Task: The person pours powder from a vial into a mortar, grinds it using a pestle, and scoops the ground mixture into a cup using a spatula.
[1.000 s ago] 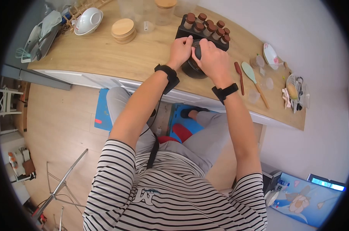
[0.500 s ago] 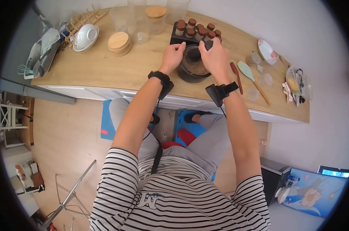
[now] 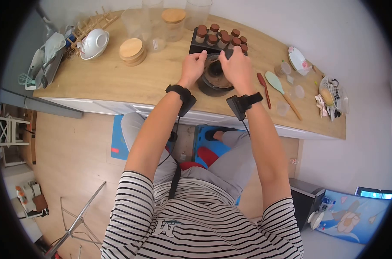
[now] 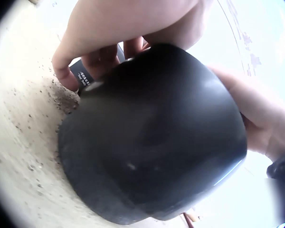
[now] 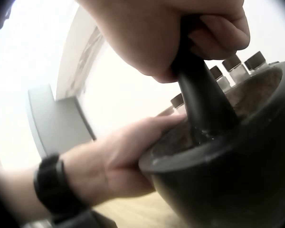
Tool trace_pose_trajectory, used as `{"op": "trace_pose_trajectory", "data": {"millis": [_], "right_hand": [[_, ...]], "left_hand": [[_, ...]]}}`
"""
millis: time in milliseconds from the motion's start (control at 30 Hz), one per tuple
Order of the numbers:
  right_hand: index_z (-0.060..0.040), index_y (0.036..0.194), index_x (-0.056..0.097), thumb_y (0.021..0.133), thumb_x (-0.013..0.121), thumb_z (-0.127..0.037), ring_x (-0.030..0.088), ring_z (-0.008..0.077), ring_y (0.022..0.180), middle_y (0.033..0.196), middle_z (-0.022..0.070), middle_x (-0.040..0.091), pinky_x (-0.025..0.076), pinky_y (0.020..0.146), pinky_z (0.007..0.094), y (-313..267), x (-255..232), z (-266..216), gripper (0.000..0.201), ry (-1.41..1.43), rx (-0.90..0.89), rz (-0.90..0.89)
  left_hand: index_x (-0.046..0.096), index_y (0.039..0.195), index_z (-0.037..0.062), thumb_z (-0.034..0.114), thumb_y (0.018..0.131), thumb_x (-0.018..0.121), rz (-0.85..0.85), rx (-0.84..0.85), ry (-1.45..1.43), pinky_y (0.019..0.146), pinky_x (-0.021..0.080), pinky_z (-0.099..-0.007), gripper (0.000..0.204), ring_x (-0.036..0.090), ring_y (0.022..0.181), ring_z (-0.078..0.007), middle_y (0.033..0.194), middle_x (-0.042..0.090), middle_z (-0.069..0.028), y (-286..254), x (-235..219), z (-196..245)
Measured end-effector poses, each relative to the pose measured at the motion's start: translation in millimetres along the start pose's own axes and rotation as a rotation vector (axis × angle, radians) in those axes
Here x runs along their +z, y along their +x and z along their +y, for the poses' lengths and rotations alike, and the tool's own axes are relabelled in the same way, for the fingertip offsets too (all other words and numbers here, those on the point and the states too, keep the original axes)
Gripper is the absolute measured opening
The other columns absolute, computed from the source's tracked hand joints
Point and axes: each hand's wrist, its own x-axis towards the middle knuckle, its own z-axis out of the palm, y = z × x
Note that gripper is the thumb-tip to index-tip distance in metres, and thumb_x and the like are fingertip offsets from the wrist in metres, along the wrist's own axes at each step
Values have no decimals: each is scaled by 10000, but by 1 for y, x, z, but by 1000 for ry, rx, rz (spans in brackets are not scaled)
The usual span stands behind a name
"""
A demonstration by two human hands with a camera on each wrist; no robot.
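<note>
The mortar [image 5: 228,190] stands upright on the wooden surface [image 3: 161,71], near its front edge, in front of the person, so both arms can reach it easily. The left hand [image 3: 193,69] grips its rim from the side, the fingers bent along the outer wall; I judge that this is for keeping the heavy-looking bowl from sliding. The right hand [image 3: 238,71] is closed around the upper part of the pestle [image 5: 206,102], whose lower end is inside the mortar, tilted. Such a fist probably lets the arm give its force downward. A brown substance [image 3: 217,81] covers the inside, and dark crumbs [image 4: 61,99] lie beside the mortar. The rack [image 3: 196,45] with small jars stands just behind, maybe to have them in reach. The green spatula [image 3: 273,80] lies apart, at the right, out of the way.
</note>
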Motion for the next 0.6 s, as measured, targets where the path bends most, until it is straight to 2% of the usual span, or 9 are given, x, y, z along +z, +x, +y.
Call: {"op": "trace_pose_trajectory", "data": {"millis": [33, 100, 167, 200, 267, 300, 367, 500, 600], "right_hand": [[-7, 901, 535, 859, 653, -334, 664, 384, 688, 741, 221, 664, 532, 601, 479, 2, 1, -6, 350, -53, 59, -37], [-4, 898, 526, 845, 660, -325, 649, 396, 661, 706, 193, 642, 541, 590, 456, -16, -6, -26, 352, -82, -249, -23], [-5, 893, 534, 839, 661, -307, 641, 393, 647, 683, 181, 620, 537, 578, 440, -29, 2, -18, 332, -123, -480, -29], [-5, 893, 534, 839, 661, -307, 641, 393, 647, 683, 181, 620, 537, 578, 440, -27, 4, -12, 332, -122, -483, -34], [1, 907, 552, 847, 656, -298, 647, 406, 680, 716, 217, 634, 530, 586, 448, -14, 4, 3, 323, 124, -159, 141], [1, 907, 552, 847, 656, -298, 647, 406, 680, 716, 217, 634, 530, 586, 448, -11, 2, 9, 323, 125, -159, 137], [9, 924, 562, 856, 650, -298, 654, 420, 730, 761, 250, 647, 527, 611, 457, -3, -4, 15, 326, 97, 163, -10], [6, 938, 558, 864, 651, -314, 658, 422, 760, 776, 247, 659, 524, 634, 464, -13, -15, 5, 342, 63, 44, -81], [-9, 945, 547, 868, 652, -317, 660, 406, 750, 785, 229, 665, 523, 622, 464, -10, -13, -2, 335, 149, 44, -17]], "left_hand": [[679, 835, -34, 353, 957, 567, -2, 5, 0, 620, 449, -319, 421, 526, 598, -138, 609, 584, -68, 2, 0, -2], [687, 858, -31, 355, 958, 570, -50, -89, -101, 625, 450, -315, 415, 537, 609, -134, 622, 596, -63, 3, 1, -5], [686, 855, -30, 353, 959, 567, -57, -140, -150, 621, 446, -316, 414, 533, 608, -134, 626, 598, -60, 3, 1, -4], [684, 851, -29, 350, 961, 565, -65, -189, -194, 617, 443, -316, 413, 530, 607, -133, 630, 601, -56, 2, 0, -3], [676, 835, -30, 348, 961, 561, -22, -128, -116, 618, 442, -323, 414, 530, 602, -145, 629, 600, -67, -3, 0, 2], [667, 818, -30, 345, 962, 557, 9, -62, -33, 618, 441, -329, 416, 530, 597, -157, 628, 599, -78, -5, 1, 3], [650, 798, -29, 340, 963, 548, 29, -27, 13, 627, 444, -343, 417, 537, 596, -190, 625, 593, -106, -3, 4, 0], [646, 796, -29, 343, 967, 536, 42, 32, 38, 633, 447, -354, 424, 544, 594, -216, 626, 588, -123, 0, 4, 1], [649, 801, -30, 352, 970, 531, 23, 19, 57, 635, 448, -353, 434, 549, 597, -210, 632, 597, -122, -4, -1, 6]]}}
